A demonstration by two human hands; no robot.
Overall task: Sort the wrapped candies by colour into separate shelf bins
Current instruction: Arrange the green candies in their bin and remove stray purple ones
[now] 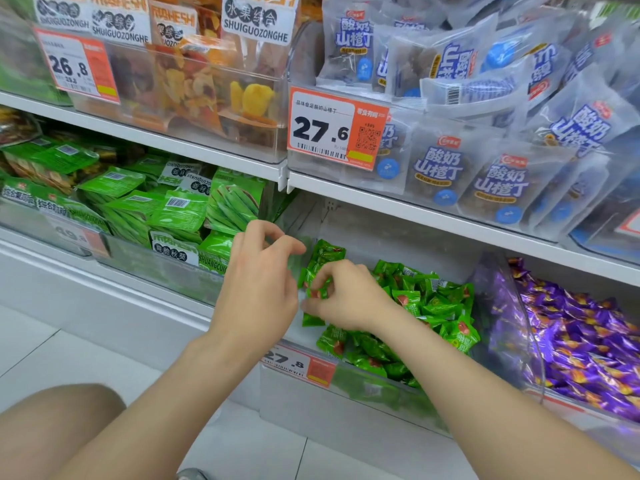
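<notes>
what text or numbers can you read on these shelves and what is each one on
"26.8": upper-left price tag
"SHUIGUOZONGHE": white labels on the dried fruit packs
"27.6": orange price tag
"酸奶山楂丁": white-blue packs
"爽脆秋葵": okra pack label
"27.8": lower price tag on the bin front below the green candies
Too small or blurred: the tags' fine print, the far-left tag

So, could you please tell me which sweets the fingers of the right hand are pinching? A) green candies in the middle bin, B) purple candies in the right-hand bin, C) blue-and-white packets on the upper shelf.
A: the right hand pinches green candies above the clear bin that holds the green pile, while the purple candies lie apart in the next bin.
</notes>
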